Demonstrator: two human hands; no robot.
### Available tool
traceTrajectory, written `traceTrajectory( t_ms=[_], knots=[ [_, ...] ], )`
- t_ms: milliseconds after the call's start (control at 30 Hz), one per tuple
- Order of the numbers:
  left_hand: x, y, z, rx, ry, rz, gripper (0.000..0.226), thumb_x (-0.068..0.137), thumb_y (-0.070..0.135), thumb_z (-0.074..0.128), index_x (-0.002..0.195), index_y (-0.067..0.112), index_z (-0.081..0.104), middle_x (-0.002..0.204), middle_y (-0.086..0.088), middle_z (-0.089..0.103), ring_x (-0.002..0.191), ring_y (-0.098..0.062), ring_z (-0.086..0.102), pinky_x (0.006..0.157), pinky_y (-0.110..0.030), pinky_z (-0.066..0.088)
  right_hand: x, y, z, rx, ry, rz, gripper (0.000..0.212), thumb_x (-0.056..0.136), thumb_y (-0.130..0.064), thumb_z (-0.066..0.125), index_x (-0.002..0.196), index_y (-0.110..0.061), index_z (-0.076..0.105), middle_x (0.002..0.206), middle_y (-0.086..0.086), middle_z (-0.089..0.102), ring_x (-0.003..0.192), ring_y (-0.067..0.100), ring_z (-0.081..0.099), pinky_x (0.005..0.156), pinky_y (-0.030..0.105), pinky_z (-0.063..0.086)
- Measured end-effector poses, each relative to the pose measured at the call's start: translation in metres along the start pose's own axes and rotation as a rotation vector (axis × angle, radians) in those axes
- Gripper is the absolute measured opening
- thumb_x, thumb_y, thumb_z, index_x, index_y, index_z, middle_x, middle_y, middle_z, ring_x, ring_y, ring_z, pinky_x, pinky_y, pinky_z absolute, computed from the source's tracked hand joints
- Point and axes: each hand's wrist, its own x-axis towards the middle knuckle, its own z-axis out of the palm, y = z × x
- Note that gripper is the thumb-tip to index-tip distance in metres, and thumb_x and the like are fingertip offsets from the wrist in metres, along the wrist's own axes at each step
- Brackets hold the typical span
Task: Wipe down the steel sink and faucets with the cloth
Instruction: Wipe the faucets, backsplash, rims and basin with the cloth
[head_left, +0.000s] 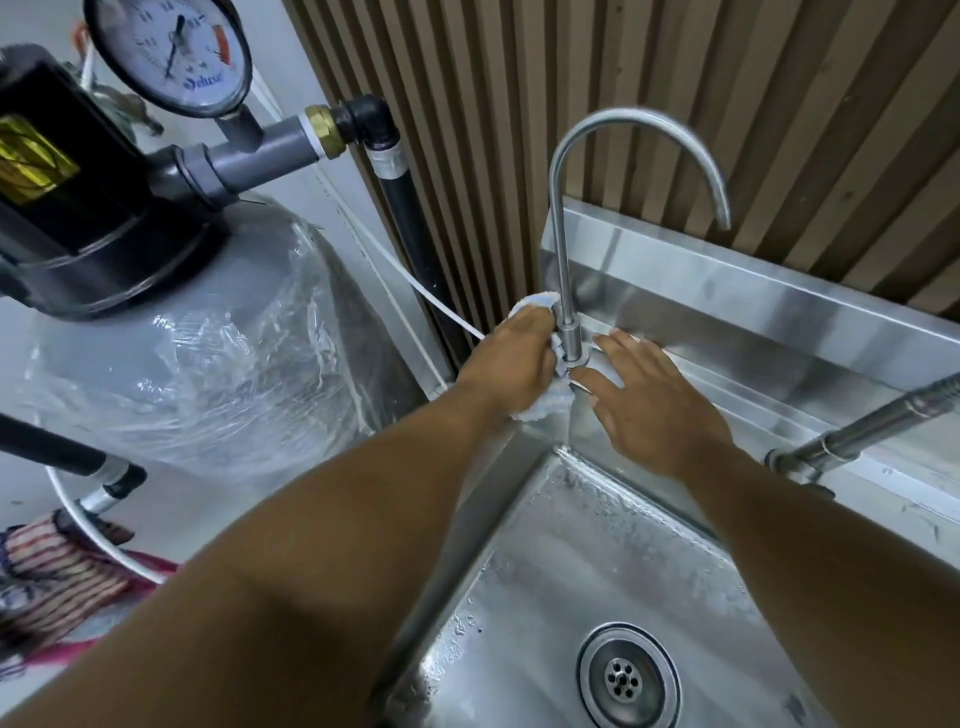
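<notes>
A thin gooseneck faucet (560, 228) rises from the back left corner of the steel sink (582, 561). A pale blue-white cloth (540, 408) is bunched around the faucet's base. My left hand (511, 364) grips the cloth against the left side of the base. On the right side of the base, my right hand (654, 400) lies flat with straight fingers, its fingertips on the cloth. A second steel faucet (862, 431) juts in from the right edge. The sink basin is wet, with a round drain (623, 675) at the bottom.
A grey tank wrapped in plastic film (208, 358) stands left of the sink, topped by a black valve head and a pressure gauge (169, 49). A white hose (415, 286) runs down beside it. Slatted wood panelling (675, 78) backs the sink. Striped fabric (57, 571) lies at lower left.
</notes>
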Motion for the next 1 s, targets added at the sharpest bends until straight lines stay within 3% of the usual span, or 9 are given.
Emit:
traceTrajectory(
  t_ms=[67,200,267,467,600,700,800,900,1000],
  knots=[
    [-0.003,-0.006,-0.002,-0.019,-0.009,0.049,0.026,0.095,0.011,0.045,0.118,0.006,0.056,0.122,-0.011,0.055,0.113,-0.025,0.049,0.083,-0.028,0.037,0.0,0.0,0.001,0.001,0.006,-0.003,0.042,0.096,-0.024,0.057,0.138,-0.023,0.055,0.147,0.02,0.047,0.141,0.039,0.038,0.118,0.051,0.029],
    [-0.053,-0.014,0.009,0.048,0.022,0.039,0.036,0.096,0.018,0.042,0.127,0.007,0.057,0.142,-0.015,0.051,0.134,-0.031,0.044,0.111,-0.039,0.036,0.001,0.001,0.002,0.008,0.01,-0.013,0.042,0.095,-0.024,0.061,0.136,-0.024,0.055,0.148,0.02,0.047,0.141,0.039,0.038,0.117,0.052,0.031],
    [-0.096,-0.019,0.014,0.119,0.038,-0.039,0.043,0.098,0.026,0.037,0.131,0.008,0.057,0.148,-0.017,0.047,0.139,-0.035,0.041,0.114,-0.049,0.034,0.001,0.001,0.001,-0.006,-0.007,-0.019,0.042,0.096,-0.025,0.059,0.137,-0.023,0.053,0.148,0.02,0.046,0.142,0.039,0.037,0.117,0.053,0.031],
    [-0.209,-0.016,0.009,0.206,0.044,-0.267,0.054,0.105,0.037,0.028,0.155,0.018,0.03,0.163,-0.006,0.023,0.151,-0.024,0.019,0.121,-0.044,0.022,0.001,0.001,-0.003,-0.037,-0.017,-0.059,0.056,0.093,-0.016,0.059,0.146,-0.029,0.048,0.151,0.027,0.037,0.142,0.043,0.032,0.116,0.055,0.028],
    [-0.181,-0.007,0.01,0.254,0.033,-0.351,0.056,0.104,0.038,0.025,0.156,0.015,0.026,0.162,-0.01,0.025,0.146,-0.032,0.027,0.118,-0.048,0.026,0.002,0.0,-0.003,0.003,-0.051,-0.041,0.068,0.089,-0.005,0.06,0.149,-0.035,0.045,0.155,0.03,0.027,0.145,0.047,0.024,0.115,0.059,0.025],
    [-0.138,-0.003,0.012,0.257,-0.077,-0.371,0.058,0.106,0.04,0.017,0.158,0.019,0.005,0.166,-0.005,0.005,0.151,-0.029,0.008,0.121,-0.046,0.01,0.003,-0.001,-0.002,0.022,-0.074,-0.039,0.067,0.09,-0.005,0.062,0.148,-0.036,0.047,0.156,0.031,0.026,0.145,0.049,0.023,0.114,0.062,0.024],
    [-0.136,0.001,0.007,0.308,-0.163,-0.324,0.058,0.107,0.038,0.016,0.158,0.02,-0.003,0.166,-0.003,-0.007,0.152,-0.027,-0.006,0.122,-0.047,0.002,0.0,-0.005,-0.007,0.0,-0.113,-0.015,0.07,0.093,-0.007,0.061,0.148,-0.044,0.04,0.157,0.03,0.022,0.147,0.049,0.018,0.114,0.065,0.019],
    [-0.181,-0.009,0.007,0.322,-0.175,-0.227,0.062,0.105,0.033,0.031,0.159,0.015,0.004,0.166,-0.007,-0.004,0.152,-0.029,-0.008,0.122,-0.05,0.003,-0.011,-0.043,-0.024,0.026,-0.099,0.161,0.069,0.087,-0.013,0.061,0.149,-0.038,0.041,0.16,0.023,0.02,0.149,0.039,0.019,0.11,0.069,0.015],
    [-0.238,-0.019,0.006,0.337,-0.088,-0.195,0.078,0.085,0.025,0.069,0.153,0.009,0.034,0.162,-0.013,0.025,0.15,-0.033,0.02,0.12,-0.053,0.021,-0.03,-0.106,-0.029,-0.003,-0.042,0.06,0.07,0.077,-0.016,0.065,0.144,-0.026,0.048,0.158,0.008,0.034,0.14,0.029,0.038,0.098,0.058,0.029]
  ],
)
